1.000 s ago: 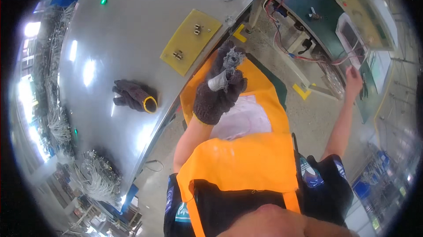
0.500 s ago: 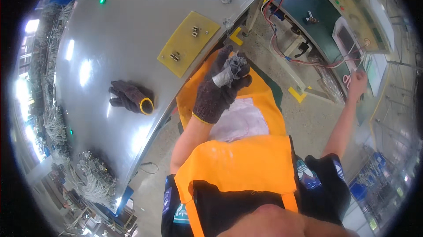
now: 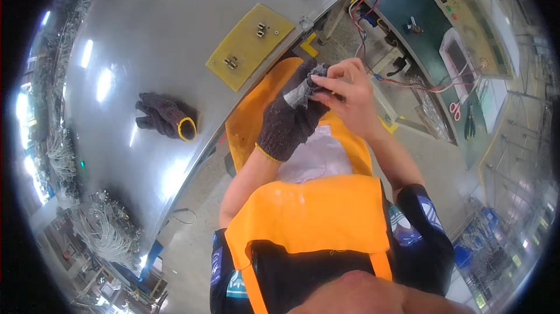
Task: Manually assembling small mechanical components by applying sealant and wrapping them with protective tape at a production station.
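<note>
Well left of the fingers, a spare dark knit glove (image 3: 166,117) with a yellow cuff lies crumpled on the grey metal table (image 3: 146,40), with bare sheet all round it and open room toward the table's long edge. Farther left and lower, past that sheet, bundles of wire (image 3: 105,226) crowd the rim of the view. Up and left of the fingers a yellow board (image 3: 249,46) carrying two small metal fittings sits flat on the table, close to the edge that runs diagonally just beside the hands. The left hand (image 3: 290,118), in a dark knit glove, is raised off the table over the orange apron (image 3: 315,209); its fingers are curled together round a small grey-white wrapped piece (image 3: 298,95), which pokes out at the fingertips. Touching it from the right, the bare right hand (image 3: 347,95) has its thumb and forefinger pinched on the tip of that same piece, the other fingers folded close. Between the hands and the table edge the gap is narrow; below them the apron leaves free room. Right of the fingers, red and black wires (image 3: 373,28) trail across a green bench (image 3: 426,16) to a pale instrument panel (image 3: 466,16), and the concrete floor (image 3: 443,156) lies below that.
</note>
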`<state>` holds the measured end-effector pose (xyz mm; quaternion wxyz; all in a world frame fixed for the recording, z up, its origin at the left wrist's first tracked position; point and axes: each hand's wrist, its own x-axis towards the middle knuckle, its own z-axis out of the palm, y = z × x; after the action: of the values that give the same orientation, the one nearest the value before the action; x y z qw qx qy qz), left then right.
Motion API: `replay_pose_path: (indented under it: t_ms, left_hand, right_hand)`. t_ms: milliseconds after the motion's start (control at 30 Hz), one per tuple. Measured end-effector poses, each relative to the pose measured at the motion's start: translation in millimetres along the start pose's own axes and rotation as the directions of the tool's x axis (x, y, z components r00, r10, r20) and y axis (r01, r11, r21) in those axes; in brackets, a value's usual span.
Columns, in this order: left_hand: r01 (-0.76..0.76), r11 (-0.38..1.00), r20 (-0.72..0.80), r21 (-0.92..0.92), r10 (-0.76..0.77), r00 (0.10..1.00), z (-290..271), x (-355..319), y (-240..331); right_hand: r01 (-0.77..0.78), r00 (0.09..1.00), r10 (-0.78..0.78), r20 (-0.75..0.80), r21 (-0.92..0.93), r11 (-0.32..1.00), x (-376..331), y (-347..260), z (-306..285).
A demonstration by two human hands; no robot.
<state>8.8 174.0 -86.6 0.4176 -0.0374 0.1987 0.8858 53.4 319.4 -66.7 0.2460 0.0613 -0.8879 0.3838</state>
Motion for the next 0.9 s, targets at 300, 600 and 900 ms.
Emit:
replay_pose_path:
  t_ms: [300,600,900]
  left_hand:
    - [0.137,0.974,-0.035,-0.183,-0.145,0.989,-3,-3,9]
    - [0.214,0.920,-0.027,-0.329,-0.236,0.971,-31,7,8]
    - [0.056,0.987,-0.277,0.148,-0.013,0.961,-10,12,20]
  right_hand:
    - [-0.464,0.736,0.664,0.128,0.811,0.357,-30,77,3]
    - [-0.652,0.479,0.807,-0.345,0.476,0.591,-78,300,6]
    - [-0.641,0.764,0.541,-0.353,-0.509,0.574,-72,395,2]
